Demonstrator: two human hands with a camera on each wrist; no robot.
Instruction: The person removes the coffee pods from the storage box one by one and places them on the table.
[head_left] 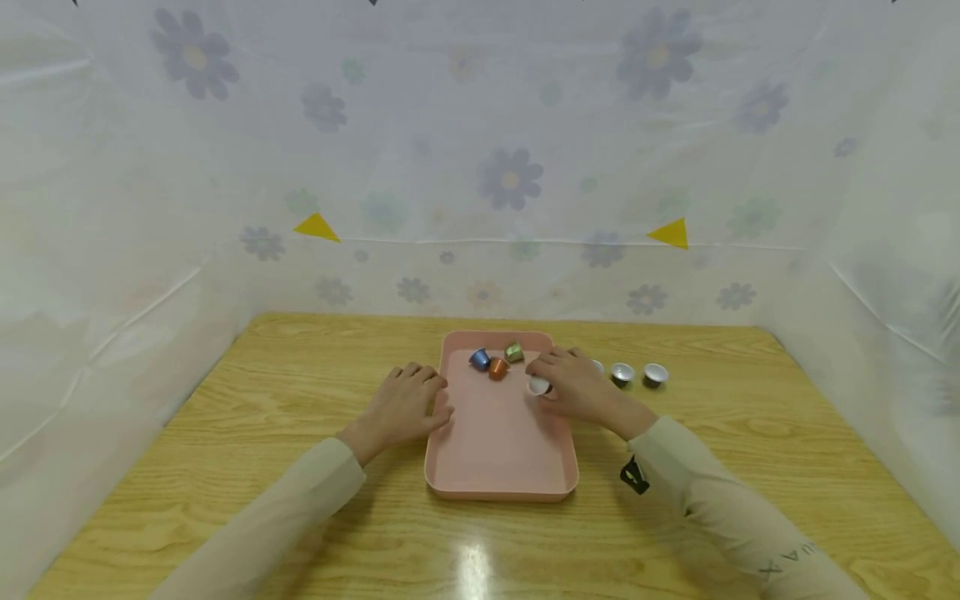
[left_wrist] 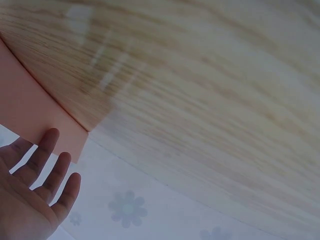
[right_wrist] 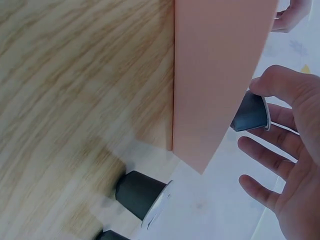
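Observation:
My right hand (head_left: 573, 383) is over the right side of a pink tray (head_left: 502, 467). Between its thumb and fingers it pinches a dark coffee capsule (right_wrist: 251, 112) with a pale lid, just above the tray's rim in the right wrist view. My left hand (head_left: 405, 406) rests at the tray's left edge, fingers spread and fairly straight, fingertips against the side wall. Inside the tray, toward the far end, lie a blue capsule (head_left: 481, 359), an orange capsule (head_left: 498, 368) and a green capsule (head_left: 513, 352), close together.
Right of the tray, dark capsules with silver lids stand in a row on the wooden table (head_left: 300, 367): one capsule (head_left: 622, 374), another capsule (head_left: 655, 375), and one partly behind my right hand. A flower-patterned sheet (head_left: 420, 167) hangs behind and on both sides.

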